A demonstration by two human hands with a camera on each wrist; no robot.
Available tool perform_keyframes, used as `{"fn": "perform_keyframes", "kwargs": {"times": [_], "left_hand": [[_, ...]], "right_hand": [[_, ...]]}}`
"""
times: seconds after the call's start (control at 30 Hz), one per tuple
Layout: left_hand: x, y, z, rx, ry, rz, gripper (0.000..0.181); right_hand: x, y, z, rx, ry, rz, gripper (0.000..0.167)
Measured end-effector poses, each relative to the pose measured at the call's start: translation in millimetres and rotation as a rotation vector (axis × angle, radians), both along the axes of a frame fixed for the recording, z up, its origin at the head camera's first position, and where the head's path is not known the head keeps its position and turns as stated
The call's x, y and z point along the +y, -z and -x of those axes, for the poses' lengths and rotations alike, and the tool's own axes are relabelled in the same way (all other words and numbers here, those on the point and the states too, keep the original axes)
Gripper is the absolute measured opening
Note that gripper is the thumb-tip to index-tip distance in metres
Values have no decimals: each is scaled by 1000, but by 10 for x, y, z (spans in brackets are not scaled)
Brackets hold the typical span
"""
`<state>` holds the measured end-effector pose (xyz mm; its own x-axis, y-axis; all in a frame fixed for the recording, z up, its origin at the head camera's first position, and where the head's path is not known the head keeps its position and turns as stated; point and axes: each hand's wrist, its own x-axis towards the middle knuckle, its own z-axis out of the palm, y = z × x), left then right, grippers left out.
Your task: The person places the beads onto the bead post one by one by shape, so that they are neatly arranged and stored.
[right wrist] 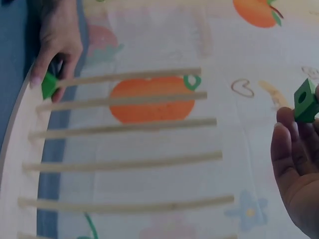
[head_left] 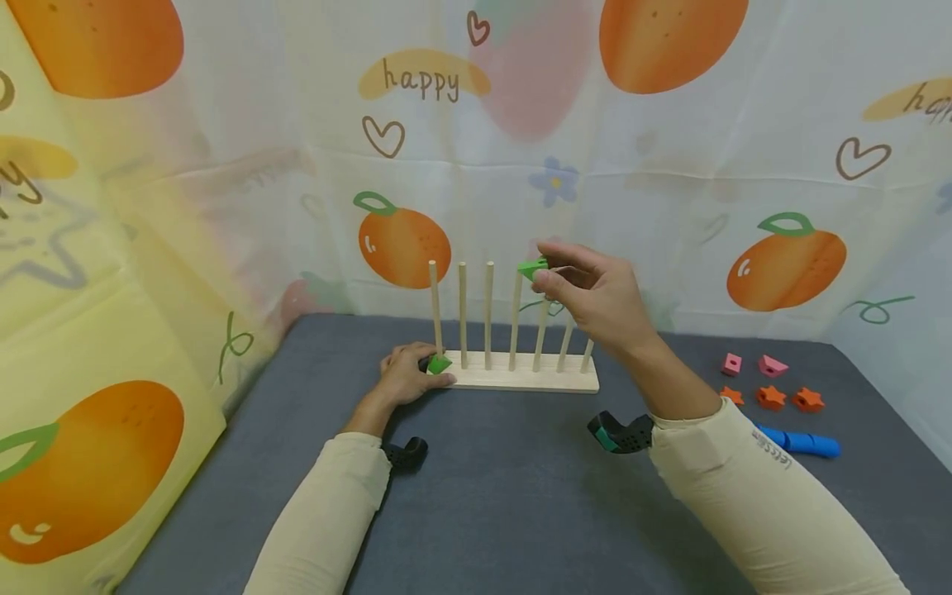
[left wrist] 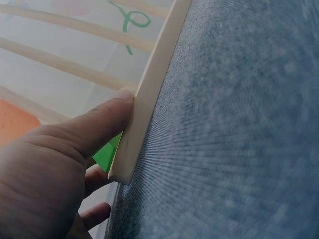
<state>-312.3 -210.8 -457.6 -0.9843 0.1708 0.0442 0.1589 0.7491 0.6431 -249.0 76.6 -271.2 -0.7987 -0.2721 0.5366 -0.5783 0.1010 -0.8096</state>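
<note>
A pale wooden peg board (head_left: 521,379) stands on the table, with several upright pegs in a row. My left hand (head_left: 405,376) grips its left end, the thumb (left wrist: 107,119) along the front edge and the fingers behind. A green triangular block (head_left: 439,364) sits at the foot of the leftmost peg, partly hidden by that hand in the left wrist view. Between thumb and fingers, my right hand (head_left: 595,291) pinches a second green triangular block (right wrist: 305,100), which has a hole through it. In the head view this block appears beside the top of the fourth peg from the left.
Pink blocks (head_left: 772,366), orange star blocks (head_left: 771,397) and blue cylinder blocks (head_left: 811,445) lie on the grey table (head_left: 491,496) at the right. Behind the board hangs a fruit-printed cloth (head_left: 297,207). Black devices (head_left: 621,433) are strapped at both wrists.
</note>
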Motion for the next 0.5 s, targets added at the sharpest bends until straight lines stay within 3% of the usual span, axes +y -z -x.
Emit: {"fn": "perform_keyframes", "kwargs": {"times": [0.23,0.5], "left_hand": [[0,-7,1,8,6,7,60],[9,-10,9,-6,0,15,61]], "right_hand": [[-361,-126,146,-62,-28,-15,34],[-728,-204,336,-70,-41,-65,30]]}}
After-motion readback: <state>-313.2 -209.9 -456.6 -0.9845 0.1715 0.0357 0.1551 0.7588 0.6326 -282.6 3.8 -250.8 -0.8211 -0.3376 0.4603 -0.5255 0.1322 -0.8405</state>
